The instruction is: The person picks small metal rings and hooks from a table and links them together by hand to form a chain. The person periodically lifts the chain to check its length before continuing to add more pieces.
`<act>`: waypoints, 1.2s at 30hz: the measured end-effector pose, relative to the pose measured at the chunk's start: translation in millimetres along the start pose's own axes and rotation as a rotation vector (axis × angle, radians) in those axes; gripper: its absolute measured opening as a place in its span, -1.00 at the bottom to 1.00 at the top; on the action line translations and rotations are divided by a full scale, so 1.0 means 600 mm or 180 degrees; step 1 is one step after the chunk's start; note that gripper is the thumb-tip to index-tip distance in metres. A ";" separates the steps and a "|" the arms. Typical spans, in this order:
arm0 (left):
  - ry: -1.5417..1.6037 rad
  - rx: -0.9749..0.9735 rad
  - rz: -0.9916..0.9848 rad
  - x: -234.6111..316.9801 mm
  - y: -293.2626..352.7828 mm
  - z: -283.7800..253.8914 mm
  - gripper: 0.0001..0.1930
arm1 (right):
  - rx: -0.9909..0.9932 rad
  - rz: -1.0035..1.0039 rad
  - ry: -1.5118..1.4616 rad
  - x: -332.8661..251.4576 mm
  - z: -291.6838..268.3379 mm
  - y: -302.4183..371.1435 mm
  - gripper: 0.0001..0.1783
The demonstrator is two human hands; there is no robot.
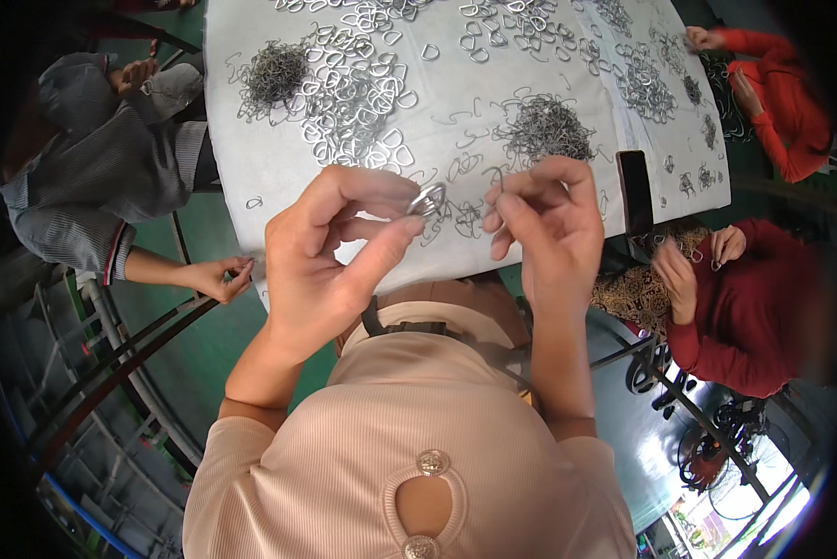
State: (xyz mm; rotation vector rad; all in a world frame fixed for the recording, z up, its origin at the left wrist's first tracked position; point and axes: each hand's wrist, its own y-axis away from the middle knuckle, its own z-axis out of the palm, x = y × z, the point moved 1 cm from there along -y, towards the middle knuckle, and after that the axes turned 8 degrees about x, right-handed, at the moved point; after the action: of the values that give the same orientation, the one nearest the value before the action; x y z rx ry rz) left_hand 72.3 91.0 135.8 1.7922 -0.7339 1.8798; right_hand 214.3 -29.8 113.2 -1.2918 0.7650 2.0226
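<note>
Over a white table [251, 172], the left hand [330, 242] closes thumb and fingertips on a shiny metal ring [427, 199]; the right hand [556, 224] pinches a bent wire [497, 175], both likely light, stiff, slick, best gripped by rim and shank

Silvery ring [428, 199]; white cloth [241, 168]; beige top [321, 456] (ribbed).

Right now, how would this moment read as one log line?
left hand: holds metal ring(s), blurred | right hand: holds wire hook | pieces: apart | table: ring pile, wire pile, phone
</note>
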 end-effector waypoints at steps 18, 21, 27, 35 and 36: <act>-0.1483 0.0458 -0.0101 -0.224 -0.070 -0.064 -0.79 | -0.0462 -0.2518 0.1288 -0.067 0.005 0.105 -0.55; -0.2511 -0.0272 0.0245 -0.320 -0.066 -0.048 -0.79 | -0.0119 -0.2570 0.1420 -0.073 -0.002 0.140 -0.63; -0.3321 -0.0342 0.0795 -0.372 -0.047 -0.030 -0.77 | 0.0603 -0.2578 0.1040 -0.038 -0.011 0.217 -0.52; -0.3010 -0.0641 0.0884 -0.355 -0.055 -0.039 -0.84 | 0.0799 -0.2156 0.1033 0.068 -0.031 0.299 -0.64; -0.2803 -0.0752 0.0448 -0.350 -0.051 -0.039 -0.85 | 0.0708 -0.2023 0.1206 0.082 -0.035 0.309 -0.63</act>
State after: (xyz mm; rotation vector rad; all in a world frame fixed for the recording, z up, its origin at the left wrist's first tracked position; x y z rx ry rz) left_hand 87.4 138.8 -71.9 2.4247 -1.3280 0.9337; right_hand 70.6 -155.8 86.5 -1.5577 0.6138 1.1782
